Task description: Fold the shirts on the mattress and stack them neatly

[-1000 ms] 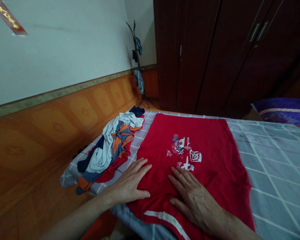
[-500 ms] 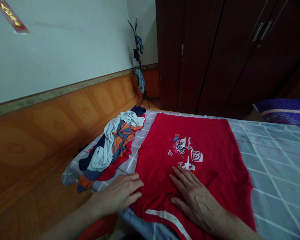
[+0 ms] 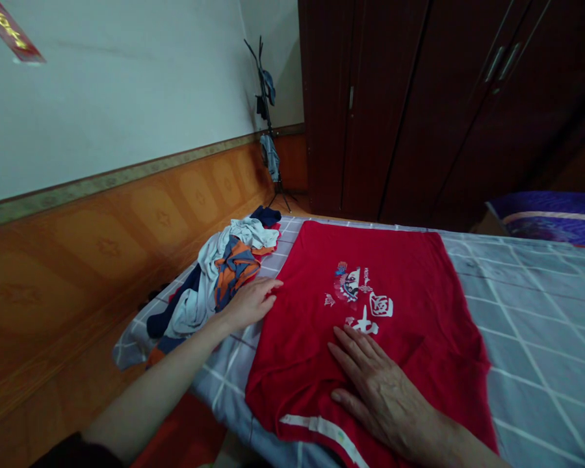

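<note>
A red T-shirt (image 3: 394, 260) lies spread on the bed, its white print showing and a white strip at its near edge. My right hand (image 3: 370, 383) rests flat on the cloth just below the print, fingers stretched out. At the shirt's left edge, my left hand (image 3: 251, 302) has its fingertips touching the fabric or just over it, thumb and fingers apart. Some wrinkles run through the near part of the shirt. Beside my left hand is a heap of clothes (image 3: 209, 266) in pale grey, navy, orange and red, partly hidden by my forearm.
The grey checked bed sheet (image 3: 526, 338) extends to the right. Dark wardrobes (image 3: 370, 117) stand beyond the bed, with a coat rack (image 3: 266, 110) in the corner. A purple cloth item (image 3: 556, 214) is at the far right. Orange panelling (image 3: 127, 221) lines the left wall.
My left hand has moved away from me along the shirt's left edge, from the near part to about the print's height. My right hand stays in place.
</note>
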`<state>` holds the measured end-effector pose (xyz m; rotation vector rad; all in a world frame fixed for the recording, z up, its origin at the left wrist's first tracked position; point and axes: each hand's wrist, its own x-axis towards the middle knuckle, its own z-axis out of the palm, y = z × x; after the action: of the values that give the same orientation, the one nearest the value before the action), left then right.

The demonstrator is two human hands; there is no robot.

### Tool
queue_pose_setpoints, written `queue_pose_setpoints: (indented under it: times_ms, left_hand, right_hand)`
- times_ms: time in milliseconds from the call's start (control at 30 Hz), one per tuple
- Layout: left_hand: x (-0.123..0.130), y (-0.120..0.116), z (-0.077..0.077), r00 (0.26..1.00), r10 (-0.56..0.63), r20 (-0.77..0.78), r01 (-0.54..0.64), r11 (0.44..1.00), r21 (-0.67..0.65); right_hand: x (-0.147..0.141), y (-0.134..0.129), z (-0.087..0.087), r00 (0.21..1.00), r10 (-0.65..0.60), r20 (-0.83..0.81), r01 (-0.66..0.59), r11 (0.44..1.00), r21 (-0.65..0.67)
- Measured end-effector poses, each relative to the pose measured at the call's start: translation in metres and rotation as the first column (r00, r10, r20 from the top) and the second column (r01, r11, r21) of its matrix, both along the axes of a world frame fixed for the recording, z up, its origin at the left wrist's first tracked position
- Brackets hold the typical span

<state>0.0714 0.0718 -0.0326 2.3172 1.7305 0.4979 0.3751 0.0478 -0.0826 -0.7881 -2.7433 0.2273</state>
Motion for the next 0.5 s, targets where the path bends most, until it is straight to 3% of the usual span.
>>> queue_pose_setpoints:
  times_ms: [133,267,500]
  left_hand:
    - [-0.013,0.023,0.003,0.998,-0.056,0.027,0.059,0.988,-0.141]
    - [-0.019,0.032,0.002,0.994,-0.107,-0.011,0.104,0.981,-0.162]
    - [-0.027,0.039,0.006,0.981,-0.187,-0.044,0.175,0.964,-0.199]
  right_hand:
    - [-0.001,-0.001,0.013,0.998,0.070,0.007,-0.069,0.995,-0.067]
    - [-0.003,0.000,0.028,0.974,0.224,0.021,-0.215,0.954,-0.206]
    - [-0.005,0.002,0.029,0.976,0.215,0.047,-0.193,0.939,-0.286]
